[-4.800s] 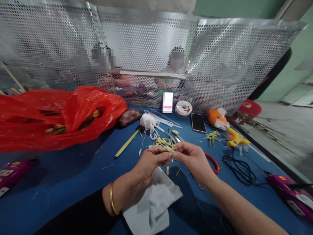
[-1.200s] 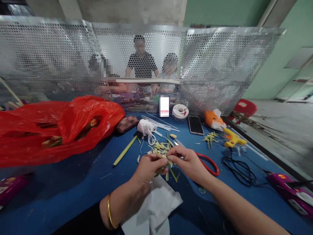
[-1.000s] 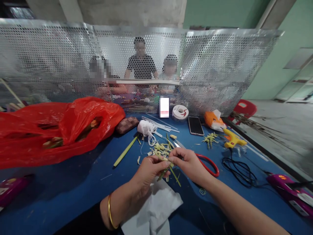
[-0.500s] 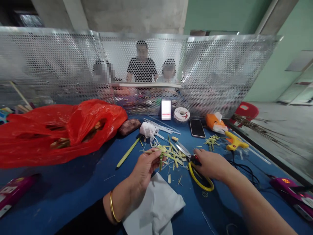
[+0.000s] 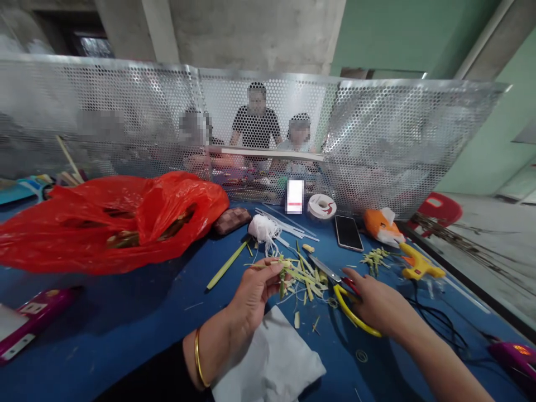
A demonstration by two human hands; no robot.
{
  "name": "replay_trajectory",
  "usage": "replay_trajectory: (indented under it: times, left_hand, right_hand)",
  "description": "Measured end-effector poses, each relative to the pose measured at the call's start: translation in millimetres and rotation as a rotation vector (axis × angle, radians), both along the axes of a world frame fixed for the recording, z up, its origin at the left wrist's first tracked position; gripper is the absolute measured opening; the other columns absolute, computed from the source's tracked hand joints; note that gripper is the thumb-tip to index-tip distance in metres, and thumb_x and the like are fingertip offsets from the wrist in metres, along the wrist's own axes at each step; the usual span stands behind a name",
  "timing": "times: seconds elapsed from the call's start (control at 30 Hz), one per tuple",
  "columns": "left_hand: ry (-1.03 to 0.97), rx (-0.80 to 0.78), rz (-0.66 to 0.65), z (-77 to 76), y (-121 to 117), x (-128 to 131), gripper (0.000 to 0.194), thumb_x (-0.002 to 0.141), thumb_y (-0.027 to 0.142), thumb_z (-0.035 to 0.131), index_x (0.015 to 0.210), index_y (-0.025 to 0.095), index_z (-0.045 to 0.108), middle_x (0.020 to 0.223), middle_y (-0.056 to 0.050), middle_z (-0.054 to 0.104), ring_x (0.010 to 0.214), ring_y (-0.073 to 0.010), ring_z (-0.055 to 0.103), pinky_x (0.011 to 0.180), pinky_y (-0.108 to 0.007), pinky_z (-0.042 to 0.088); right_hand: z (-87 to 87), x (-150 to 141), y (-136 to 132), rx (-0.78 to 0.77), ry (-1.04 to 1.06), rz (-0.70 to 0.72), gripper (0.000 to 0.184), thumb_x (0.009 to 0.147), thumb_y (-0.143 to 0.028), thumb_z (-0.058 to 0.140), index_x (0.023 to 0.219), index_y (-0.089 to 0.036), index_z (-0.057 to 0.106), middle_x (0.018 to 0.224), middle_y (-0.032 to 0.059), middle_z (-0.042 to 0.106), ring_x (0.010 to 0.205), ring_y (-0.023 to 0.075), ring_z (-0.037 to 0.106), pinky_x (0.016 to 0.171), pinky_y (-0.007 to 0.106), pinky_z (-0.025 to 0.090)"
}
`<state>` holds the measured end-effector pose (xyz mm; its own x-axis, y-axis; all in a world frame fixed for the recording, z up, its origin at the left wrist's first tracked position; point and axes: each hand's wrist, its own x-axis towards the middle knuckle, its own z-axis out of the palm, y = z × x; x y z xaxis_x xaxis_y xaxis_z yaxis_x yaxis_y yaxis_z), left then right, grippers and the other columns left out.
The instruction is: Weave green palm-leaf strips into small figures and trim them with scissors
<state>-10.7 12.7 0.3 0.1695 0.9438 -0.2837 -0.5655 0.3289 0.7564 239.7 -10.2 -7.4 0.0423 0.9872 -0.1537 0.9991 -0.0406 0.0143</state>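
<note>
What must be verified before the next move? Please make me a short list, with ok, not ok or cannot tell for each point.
1. Left grip holds the pale green plant piece: ok, pinched between thumb and fingers.
2. Right grip is at the handles of the scissors: ok.
3. Right fingers fully closed on those handles: cannot tell, the hand hides them.
4. Blades apart from the left fingers: ok, a gap shows.
5. Area beside the blades free of plant scraps: not ok, several lie close.
6. Yellow glue gun apart from the right grip: ok; whether it is hot, cannot tell.
</note>
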Motion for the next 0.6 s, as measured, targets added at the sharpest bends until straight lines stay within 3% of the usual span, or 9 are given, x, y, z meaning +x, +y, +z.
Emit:
replay_trajectory:
  times: [0.13, 0.27, 0.33, 0.43, 0.5, 0.6]
  left_hand:
    - [0.007, -0.018, -0.002, 1.6, 0.0, 0.8, 0.021, 0.064, 0.019, 0.079, 0.082, 0.017, 0.068, 0.082, -0.002, 0.067, 0.071, -0.0115, 0.061, 0.069, -0.024, 0.047]
    - [0.004, 0.015, -0.002, 0.3, 2.2, 1.1, 0.022, 0.063, 0.017, 0.078, 0.083, 0.017, 0.069, 0.083, -0.001, 0.067, 0.072, -0.0114, 0.061, 0.069, -0.024, 0.047]
    - [0.032, 0.025, 0.015, -1.2, 3.7, 0.9, 0.023, 0.062, 0.018, 0.080, 0.082, 0.017, 0.068, 0.082, -0.002, 0.068, 0.072, -0.0120, 0.061, 0.068, -0.024, 0.047]
    - [0.080, 0.042, 0.023, -2.9, 6.3, 0.8, 0.025, 0.062, 0.022, 0.081, 0.081, 0.015, 0.067, 0.082, -0.003, 0.069, 0.071, -0.0128, 0.063, 0.066, -0.024, 0.048]
    - [0.081, 0.054, 0.039, -3.7, 7.8, 1.3, 0.027, 0.062, 0.023, 0.082, 0.082, 0.014, 0.066, 0.083, -0.004, 0.069, 0.072, -0.0131, 0.064, 0.067, -0.024, 0.049]
    - [0.054, 0.060, 0.077, -5.3, 9.3, 2.6, 0.029, 0.060, 0.022, 0.083, 0.082, 0.015, 0.065, 0.079, -0.002, 0.068, 0.073, -0.0131, 0.064, 0.069, -0.025, 0.050]
  right_hand:
    - [1.7, 12.6, -1.8, 0.034, 0.184, 0.045, 0.055, 0.078, -0.014, 0.048, 0.133, -0.017, 0.054, 0.110, 0.0164, 0.071, 0.100, 0.0327, 0.067, 0.082, 0.040, 0.047]
    - [14.0, 10.3, -4.6, 0.118, 0.664, 0.013, 0.052, 0.075, -0.029, 0.059, 0.127, -0.022, 0.057, 0.109, 0.0108, 0.071, 0.098, 0.0295, 0.066, 0.082, 0.038, 0.049]
    - [20.1, -4.7, -8.5, 0.087, 1.015, -0.015, 0.057, 0.073, -0.040, 0.065, 0.125, -0.020, 0.055, 0.096, 0.0089, 0.069, 0.086, 0.0252, 0.065, 0.066, 0.031, 0.051]
    - [21.6, -34.6, -17.9, -0.034, 1.342, -0.085, 0.059, 0.071, -0.049, 0.070, 0.121, -0.022, 0.051, 0.073, -0.0020, 0.056, 0.053, 0.0118, 0.048, 0.046, 0.022, 0.039]
    - [17.6, -50.2, -25.0, -0.088, 1.459, -0.080, 0.060, 0.069, -0.049, 0.072, 0.118, -0.024, 0.050, 0.074, -0.0036, 0.052, 0.051, 0.0093, 0.041, 0.044, 0.021, 0.035]
    - [10.3, -61.0, -33.8, -0.091, 1.477, 0.019, 0.056, 0.068, -0.045, 0.073, 0.115, -0.024, 0.050, 0.077, -0.0026, 0.051, 0.062, 0.0122, 0.045, 0.055, 0.023, 0.041]
